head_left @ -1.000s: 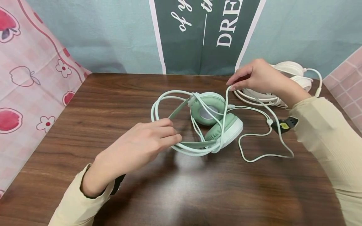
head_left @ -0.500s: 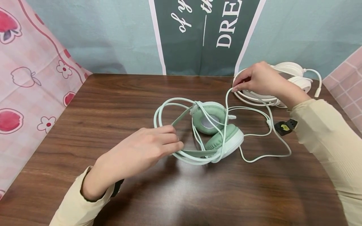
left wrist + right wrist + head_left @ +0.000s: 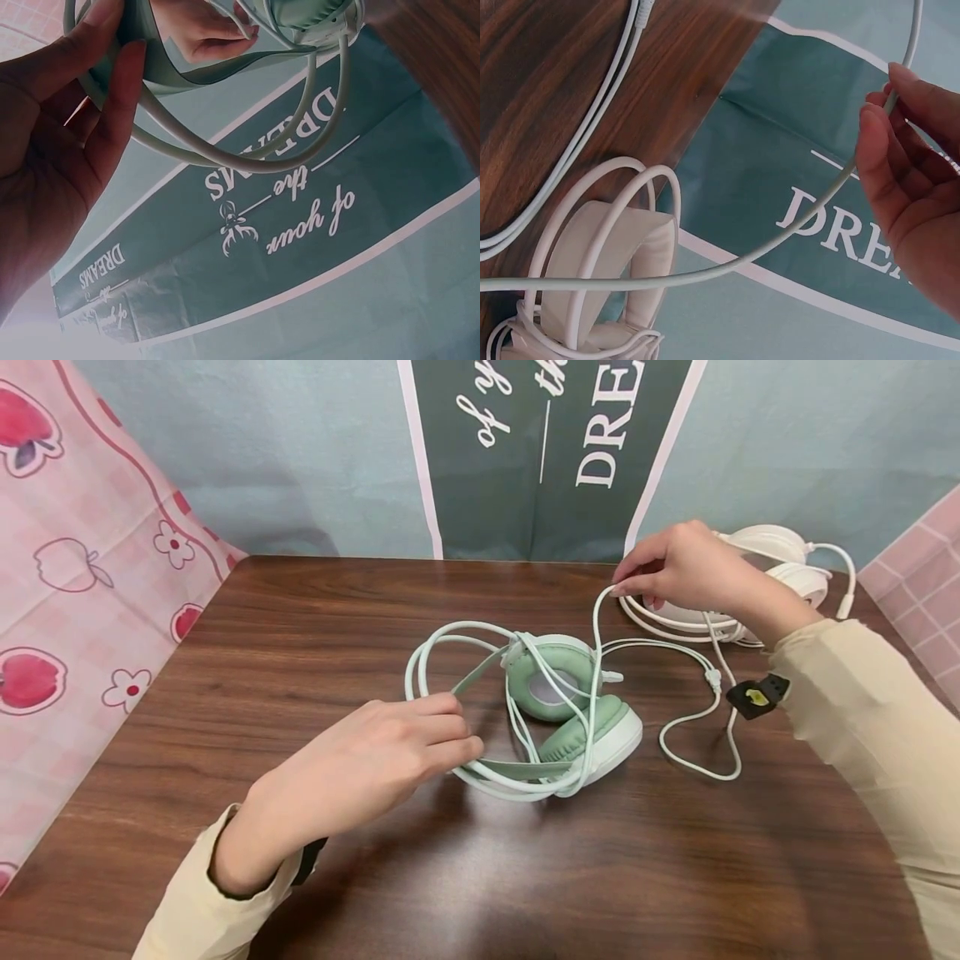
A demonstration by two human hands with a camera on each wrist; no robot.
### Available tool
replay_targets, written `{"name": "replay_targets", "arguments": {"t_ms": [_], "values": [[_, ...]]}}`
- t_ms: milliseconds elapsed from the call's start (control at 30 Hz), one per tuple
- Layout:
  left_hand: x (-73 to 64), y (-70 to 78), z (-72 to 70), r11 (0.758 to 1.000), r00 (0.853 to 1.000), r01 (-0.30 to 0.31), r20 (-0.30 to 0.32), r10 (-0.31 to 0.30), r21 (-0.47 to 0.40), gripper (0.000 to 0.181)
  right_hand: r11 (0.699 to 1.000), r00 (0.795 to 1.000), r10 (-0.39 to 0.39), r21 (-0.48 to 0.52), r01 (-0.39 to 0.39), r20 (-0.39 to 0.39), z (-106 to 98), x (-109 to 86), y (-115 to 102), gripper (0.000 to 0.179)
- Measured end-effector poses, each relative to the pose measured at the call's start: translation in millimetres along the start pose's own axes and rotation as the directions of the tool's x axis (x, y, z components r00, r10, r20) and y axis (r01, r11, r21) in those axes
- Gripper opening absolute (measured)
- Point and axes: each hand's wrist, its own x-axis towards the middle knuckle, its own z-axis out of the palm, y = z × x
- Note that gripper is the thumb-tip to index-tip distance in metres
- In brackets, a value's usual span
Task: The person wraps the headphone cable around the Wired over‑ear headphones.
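Note:
Mint-green headphones [image 3: 552, 681] are at the middle of the brown table, with green ear pads and a pale cable looped around them. My left hand [image 3: 390, 739] grips their headband and the double outer frame on the left side; the left wrist view shows the thumb and fingers on the headband [image 3: 154, 52]. Back and to the right, my right hand [image 3: 682, 564] pinches the pale cable [image 3: 780, 238] between thumb and fingers. From there one length runs down to the headphones, and a slack stretch [image 3: 697, 767] with a small splitter [image 3: 712, 678] lies on the table below the right wrist.
White headphones [image 3: 768, 543] with a coiled cable lie at the back right corner, partly behind my right hand. A blue cloth with a dark green lettered panel [image 3: 517, 510] hangs behind the table. Pink patterned cloth [image 3: 112, 577] borders the left side.
The green headphones have dropped slightly toward the table front. The cable's slack loop on the right has grown smaller, as its length slides past my right hand.

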Motion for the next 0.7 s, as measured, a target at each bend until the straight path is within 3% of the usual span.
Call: {"name": "replay_targets", "arguments": {"t_ms": [267, 433, 700], "values": [[-0.8, -0.4, 0.6, 1.000, 1.000, -0.008, -0.009, 0.008, -0.024, 0.032, 0.996, 0.993, -0.090, -0.028, 0.088, -0.078, 8, 1.2, 4, 0.004], [0.1, -1.9, 2.9, 0.998, 1.000, -0.021, -0.012, 0.020, -0.051, 0.031, 0.993, 0.989, -0.121, -0.013, 0.120, -0.081, 11, 4.0, 5, 0.010], [3.5, -6.2, 6.1, 0.994, 0.997, -0.058, -0.065, 0.053, -0.089, 0.026, 0.997, 0.998, 0.002, 0.073, 0.002, -0.055, 10, 7.2, 6, 0.010]]}}
